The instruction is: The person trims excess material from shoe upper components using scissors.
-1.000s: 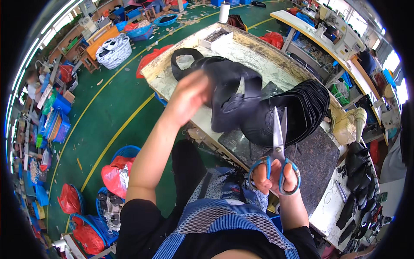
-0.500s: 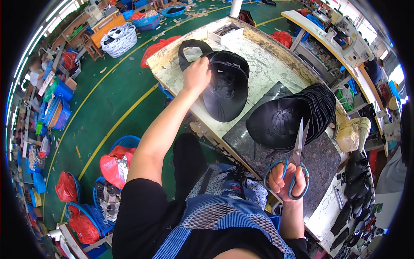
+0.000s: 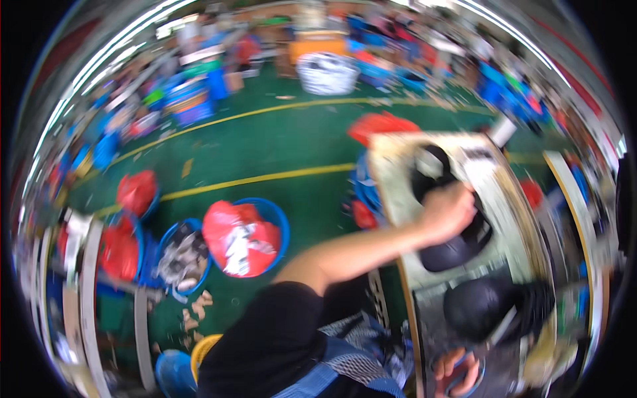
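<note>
Blur softens the whole head view. My left hand [image 3: 450,211] is closed at the edge of a black cupped piece [image 3: 448,257], which looks like smooth leather and lies on the pale worktable [image 3: 398,192]. A black loop-shaped part [image 3: 420,182] sticks out on the far side of that hand. At the lower right, my right hand [image 3: 458,371] holds scissors [image 3: 501,328] by their handles, fingers through the rings, with the blades toward a stack of similar black pieces [image 3: 474,308]. That stack rests on a dark slab [image 3: 431,312]. My left fingertips are partly hidden.
Left of the table, a blue basket [image 3: 282,222] holds a red bag [image 3: 229,232]. Another basket [image 3: 182,255] holds grey scraps. A white woven basket [image 3: 326,73] stands farther off on the green floor [image 3: 265,146]. A small white box [image 3: 478,156] sits at the table's far end.
The view has swung to the left, so the table and both hands appear farther right and more floor shows. My left hand stays at the black piece; the scissors remain in my right.
</note>
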### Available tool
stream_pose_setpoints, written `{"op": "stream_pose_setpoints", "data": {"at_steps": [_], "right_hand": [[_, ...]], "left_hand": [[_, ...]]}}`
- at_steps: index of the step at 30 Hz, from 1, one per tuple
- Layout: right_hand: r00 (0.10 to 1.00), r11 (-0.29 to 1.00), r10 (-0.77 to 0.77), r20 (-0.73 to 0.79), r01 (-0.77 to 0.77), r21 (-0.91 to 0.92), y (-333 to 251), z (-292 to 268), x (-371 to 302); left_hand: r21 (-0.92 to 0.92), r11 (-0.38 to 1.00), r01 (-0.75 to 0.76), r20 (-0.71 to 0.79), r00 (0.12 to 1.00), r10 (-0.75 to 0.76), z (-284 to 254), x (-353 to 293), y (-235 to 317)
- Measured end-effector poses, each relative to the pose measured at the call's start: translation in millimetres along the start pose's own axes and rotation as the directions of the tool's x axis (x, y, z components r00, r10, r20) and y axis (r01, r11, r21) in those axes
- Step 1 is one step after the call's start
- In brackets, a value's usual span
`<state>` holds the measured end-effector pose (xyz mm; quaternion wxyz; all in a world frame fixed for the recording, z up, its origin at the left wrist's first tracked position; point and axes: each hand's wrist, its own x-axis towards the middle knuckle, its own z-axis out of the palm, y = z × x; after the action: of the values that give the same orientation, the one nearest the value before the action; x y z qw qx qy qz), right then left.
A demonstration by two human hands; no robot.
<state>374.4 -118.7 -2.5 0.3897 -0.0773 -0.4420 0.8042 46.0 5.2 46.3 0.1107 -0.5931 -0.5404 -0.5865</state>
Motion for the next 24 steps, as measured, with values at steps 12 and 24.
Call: {"op": "stream_pose_setpoints", "data": {"at_steps": [12, 24], "right_hand": [[0.992, 0.926, -0.128, 0.008, 0.122, -0.358, -22, 48, 59], [0.894, 0.945, 0.326, 0.309, -0.307, -0.109, -14, 70, 47]], "left_hand": [[-0.572, 0.117, 0.812, 0.788, 0.583, -0.198, -86, -66, 86], [-0.625, 0.193, 0.757, 0.691, 0.651, -0.313, -96, -46, 84]]}}
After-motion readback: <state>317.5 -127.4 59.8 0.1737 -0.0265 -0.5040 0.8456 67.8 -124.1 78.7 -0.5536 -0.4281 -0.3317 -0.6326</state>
